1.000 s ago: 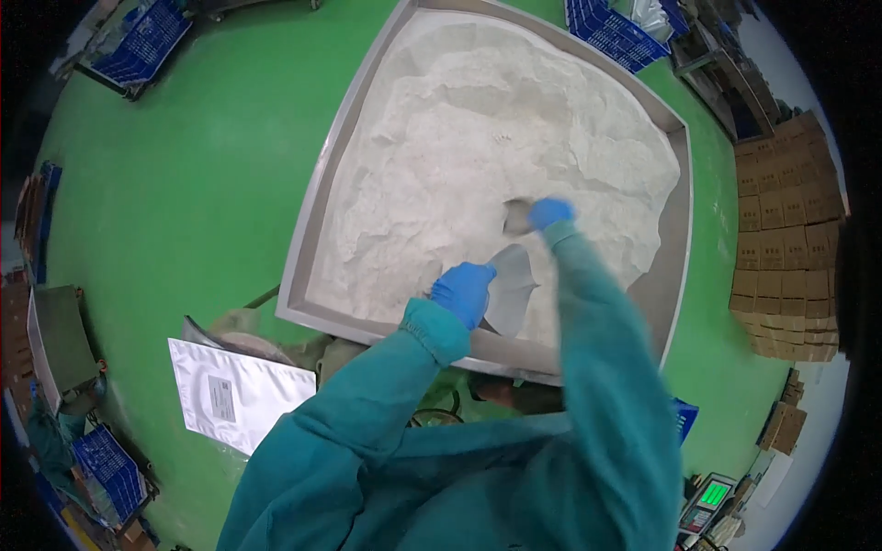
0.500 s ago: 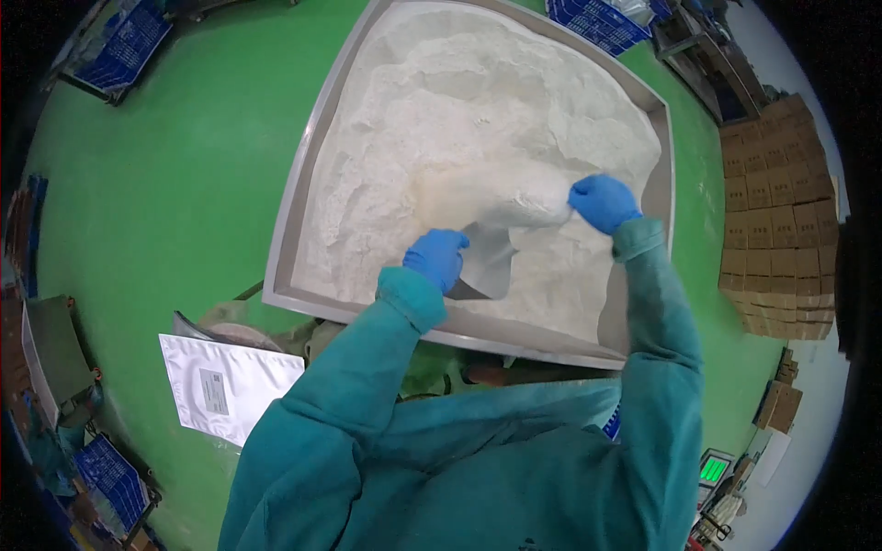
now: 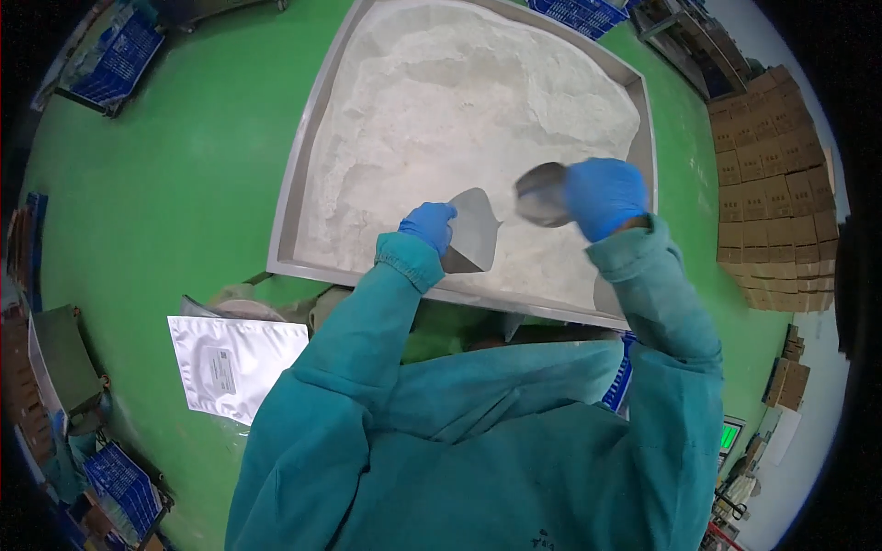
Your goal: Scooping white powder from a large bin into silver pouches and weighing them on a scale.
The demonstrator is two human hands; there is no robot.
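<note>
My right hand (image 3: 606, 197), in a blue glove, is closed round a metal scoop (image 3: 542, 195), which is lifted over the white powder (image 3: 441, 119) and slightly blurred. The glove hides the scoop's handle. To the left, my gloved left hand (image 3: 430, 226) pinches the edge of a grey, open-mouthed pouch (image 3: 474, 230) near the tray's front wall. The pouch's lower part is hidden from sight. The powder lies spread in a large grey tray (image 3: 299, 156), heaped higher toward the far side.
A white sealed-looking pouch (image 3: 239, 363) with a label lies left of my left sleeve. Stacked brown cartons (image 3: 767, 174) stand at the right. Blue crates (image 3: 119, 55) sit at the far left and elsewhere. A scale with a lit green display (image 3: 729, 436) is at lower right.
The scoop has come up off the powder, away from the pouch, and its blurred white stream is gone. My right hand has turned and come nearer. My left hand keeps the pouch.
</note>
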